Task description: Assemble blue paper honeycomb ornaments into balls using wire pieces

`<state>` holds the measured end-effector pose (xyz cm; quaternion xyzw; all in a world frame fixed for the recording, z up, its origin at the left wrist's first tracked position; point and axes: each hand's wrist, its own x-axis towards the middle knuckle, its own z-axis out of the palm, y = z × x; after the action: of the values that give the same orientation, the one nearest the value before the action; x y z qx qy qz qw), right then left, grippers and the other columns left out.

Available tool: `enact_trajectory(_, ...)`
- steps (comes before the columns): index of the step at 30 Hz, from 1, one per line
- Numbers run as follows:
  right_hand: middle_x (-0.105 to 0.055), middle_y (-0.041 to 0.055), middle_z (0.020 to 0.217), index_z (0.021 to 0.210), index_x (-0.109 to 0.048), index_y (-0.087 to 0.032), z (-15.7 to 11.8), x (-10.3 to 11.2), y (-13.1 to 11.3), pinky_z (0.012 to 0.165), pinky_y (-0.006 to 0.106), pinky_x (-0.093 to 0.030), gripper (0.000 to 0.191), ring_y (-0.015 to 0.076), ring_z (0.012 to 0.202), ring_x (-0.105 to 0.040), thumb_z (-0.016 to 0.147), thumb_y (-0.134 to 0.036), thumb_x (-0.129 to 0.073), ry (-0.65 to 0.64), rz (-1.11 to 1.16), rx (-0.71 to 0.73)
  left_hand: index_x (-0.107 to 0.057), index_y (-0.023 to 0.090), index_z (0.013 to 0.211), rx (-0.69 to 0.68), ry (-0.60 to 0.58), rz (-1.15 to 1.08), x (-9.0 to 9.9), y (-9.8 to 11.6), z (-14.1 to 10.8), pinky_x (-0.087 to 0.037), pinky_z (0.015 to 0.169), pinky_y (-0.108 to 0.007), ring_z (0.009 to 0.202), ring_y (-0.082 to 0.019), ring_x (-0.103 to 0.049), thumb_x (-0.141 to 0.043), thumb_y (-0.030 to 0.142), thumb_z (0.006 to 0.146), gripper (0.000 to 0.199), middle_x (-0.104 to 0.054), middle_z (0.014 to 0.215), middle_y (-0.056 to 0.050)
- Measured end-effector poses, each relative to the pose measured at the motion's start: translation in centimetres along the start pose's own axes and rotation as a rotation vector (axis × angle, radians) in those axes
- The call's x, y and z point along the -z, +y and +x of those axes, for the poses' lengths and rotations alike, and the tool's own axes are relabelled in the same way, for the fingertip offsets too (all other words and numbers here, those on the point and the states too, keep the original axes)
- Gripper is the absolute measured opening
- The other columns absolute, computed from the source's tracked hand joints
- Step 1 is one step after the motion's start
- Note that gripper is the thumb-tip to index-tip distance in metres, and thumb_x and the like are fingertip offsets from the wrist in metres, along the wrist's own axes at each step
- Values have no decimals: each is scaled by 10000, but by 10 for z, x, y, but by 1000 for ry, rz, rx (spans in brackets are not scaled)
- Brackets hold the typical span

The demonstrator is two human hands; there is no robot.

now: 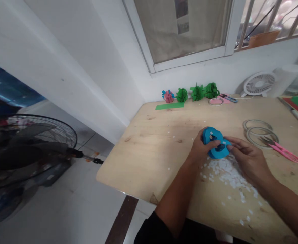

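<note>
A bright blue layered paper piece [216,155] with a figure-eight outline and dark openings is held above the wooden table. My left hand [201,146] grips it from the left, thumb across its front. On the right side, my right hand [249,157] pinches the edge of the lower lobe between thumb and fingers. Small white squares show on the blue paper's face. Below and beside my hands lies a scatter of small white paper bits [231,174].
Pink thread snips [283,150] and tape rings [258,127] lie to the right on the table [144,152]. Along the wall stand green paper balls [197,93], a pink one [168,96], a green strip [169,106] and a small white fan [259,84]. A large black fan [37,135] stands left.
</note>
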<state>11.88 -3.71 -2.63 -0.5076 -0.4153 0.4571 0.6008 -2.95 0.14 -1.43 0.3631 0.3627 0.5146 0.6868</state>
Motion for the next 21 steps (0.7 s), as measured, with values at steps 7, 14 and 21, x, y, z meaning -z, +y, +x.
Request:
enact_trajectory(7,-791,44,952,965,-790,-285,-1,-2,1,757,384,-615,368,223,841,-731,664,-488,-852,-20,-17,-41,-668,222,1113,-15,101,-31,-5,-4,-5,-524,864,-359,900,-202,-653,-882,263,534,618,-679,935,-28)
enact_trajectory(14,-798,46,925,919,-787,-271,-1,-5,-10,788,383,-608,432,216,822,-738,574,-508,-896,-37,97,-116,-636,236,1187,13,28,-26,-4,3,-9,-515,907,-369,964,-210,-652,-898,259,521,716,-675,988,-24)
enact_trajectory(21,-797,53,915,931,-787,-256,-1,-5,-10,780,372,-606,419,208,798,-737,595,-484,-891,-18,193,-153,-607,248,1228,14,-33,-22,1,5,-6,-514,884,-359,985,-218,-643,-909,266,506,783,-684,1045,-37)
